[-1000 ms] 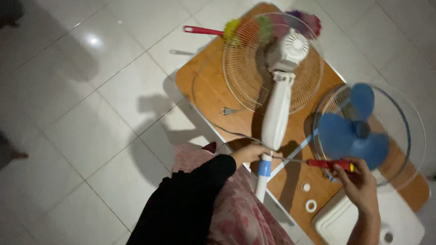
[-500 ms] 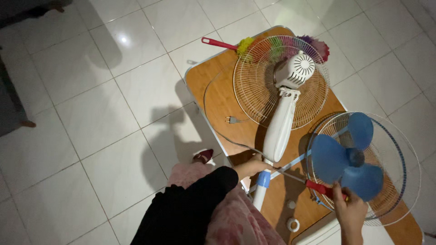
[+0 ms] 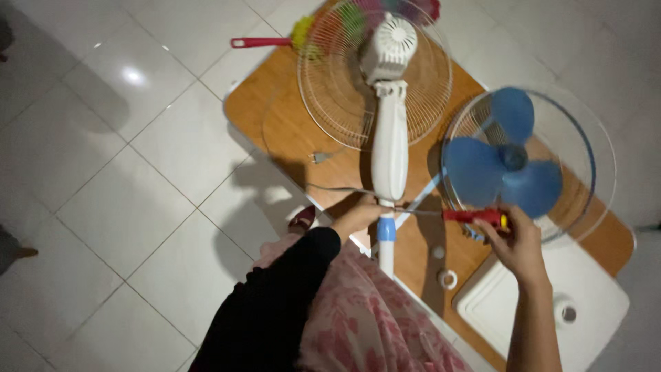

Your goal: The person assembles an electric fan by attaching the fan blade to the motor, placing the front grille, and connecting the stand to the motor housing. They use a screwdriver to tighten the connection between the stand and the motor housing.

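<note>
While the left hand (image 3: 359,215) gripped the lower end of the white fan stand (image 3: 390,151) lying on the desk (image 3: 275,117), the right hand (image 3: 516,241) closed around a red screwdriver (image 3: 471,216), its shaft reaching the stand; beyond lay the blue fan blade (image 3: 499,169).

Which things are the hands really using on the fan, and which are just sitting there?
In use: left hand, fan stand, right hand, red screwdriver.
Lying about: blue fan blade, feather duster, plug, white ring.
</note>
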